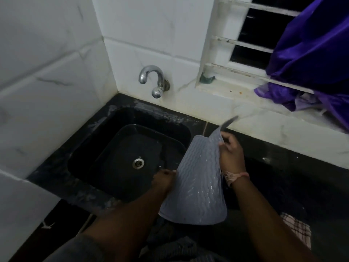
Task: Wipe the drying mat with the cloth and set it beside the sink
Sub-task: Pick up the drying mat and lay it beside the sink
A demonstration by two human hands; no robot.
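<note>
A grey ribbed drying mat hangs curved in the air over the right edge of the black sink. My left hand pinches its left edge at mid-height. My right hand grips its upper right edge, and the top corner there bends back, blurred. A checked cloth lies on the black counter at the lower right, away from both hands.
A chrome tap sticks out of the white tiled wall above the sink. A purple cloth hangs over the window bars and sill at the upper right. The sink drain shows in the basin. Dark fabric bunches under the mat's lower edge.
</note>
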